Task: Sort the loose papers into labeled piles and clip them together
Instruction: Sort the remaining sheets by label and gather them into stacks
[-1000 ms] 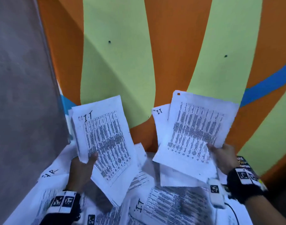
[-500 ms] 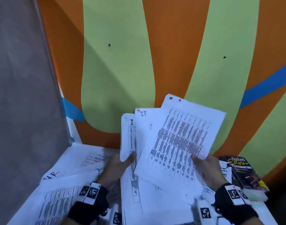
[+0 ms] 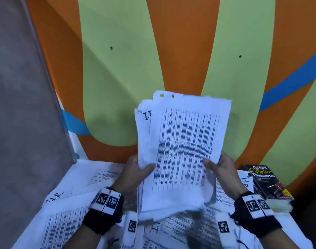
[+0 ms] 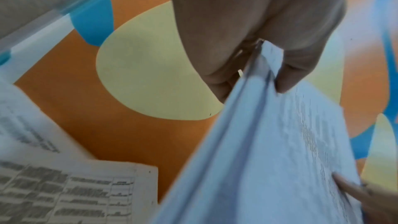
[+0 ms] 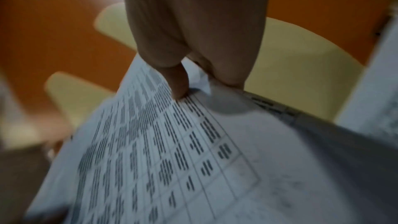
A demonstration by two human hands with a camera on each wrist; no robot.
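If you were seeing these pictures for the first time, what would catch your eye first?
Centre of the head view, both hands, left hand and right hand, grip one upright stack of papers. Behind it rises a wall in orange and green. A thesaurus lies at right.

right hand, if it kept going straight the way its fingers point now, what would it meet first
The right hand grips the held stack of papers, fingers pointing up and forward. Past the paper's edge, nothing shows in that line until the painted wall, which looks like the first contact, though depth is hard to judge.

loose papers [image 3: 85, 178] over table, thesaurus [image 3: 266, 186] blocks rt edge
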